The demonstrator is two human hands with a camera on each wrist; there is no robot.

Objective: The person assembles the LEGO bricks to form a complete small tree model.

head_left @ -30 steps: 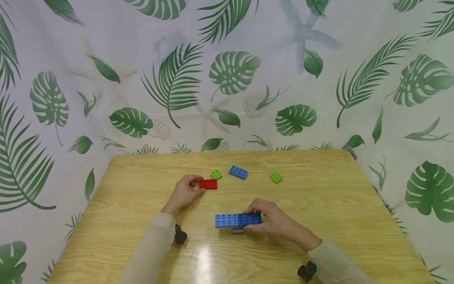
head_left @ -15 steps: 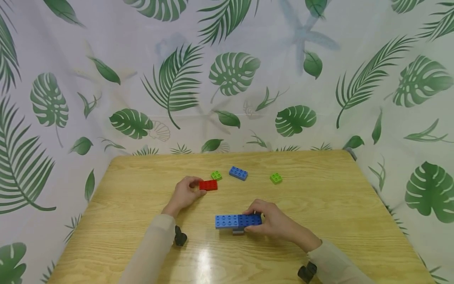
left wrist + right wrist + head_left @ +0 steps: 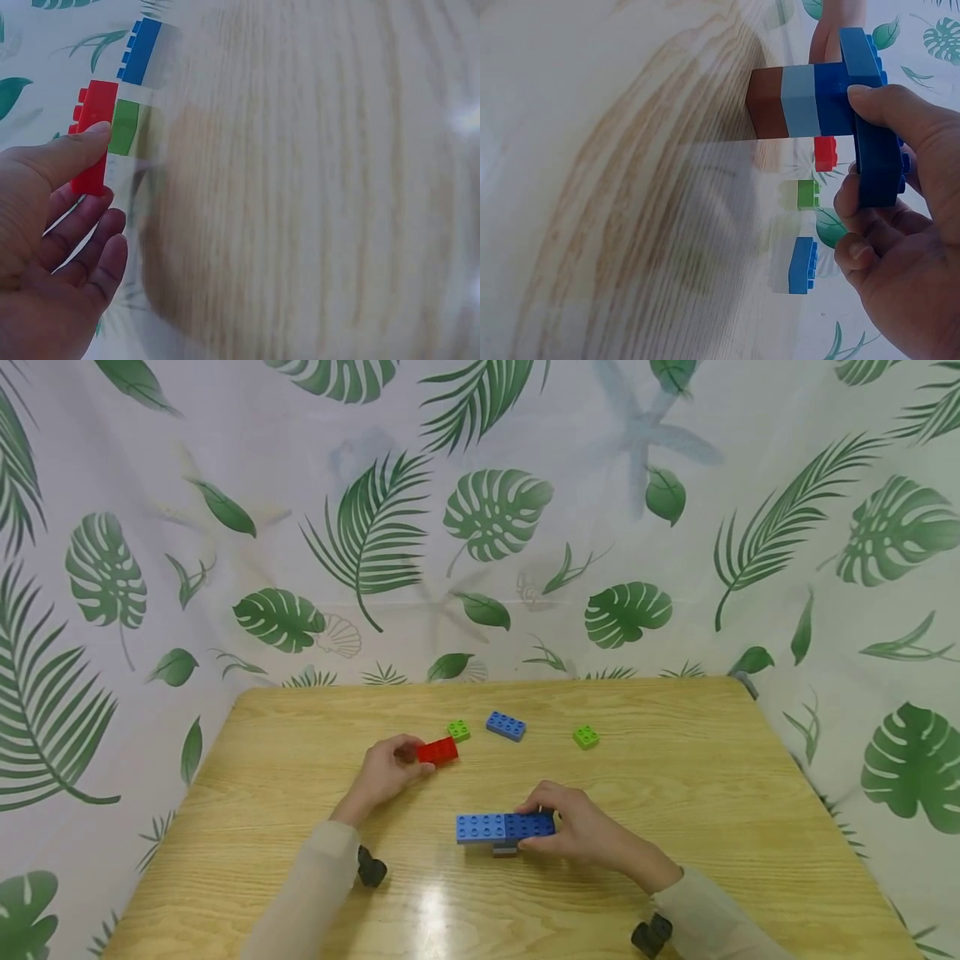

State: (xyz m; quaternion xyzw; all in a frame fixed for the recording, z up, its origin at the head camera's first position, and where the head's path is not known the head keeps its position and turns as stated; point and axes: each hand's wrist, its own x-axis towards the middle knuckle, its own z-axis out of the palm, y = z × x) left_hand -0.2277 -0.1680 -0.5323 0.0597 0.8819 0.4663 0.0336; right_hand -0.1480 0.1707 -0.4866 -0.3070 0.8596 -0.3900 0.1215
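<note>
The left fingers [image 3: 75,155] pinch a red brick [image 3: 100,103].

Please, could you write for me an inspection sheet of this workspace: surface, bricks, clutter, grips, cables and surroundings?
Surface: wooden table, with a light reflection near the front.
Job's things: brick stack, upright, brown brick lowest; red brick; loose behind them, a blue brick, a green brick and a second green brick.
Clutter: nothing seen.
Left grip: pinches the red brick; whether that touches the table is unclear.
Right grip: holds the brick stack at its right end.
Cables: nothing seen.
Surroundings: leaf-print backdrop behind and at both sides.
</note>
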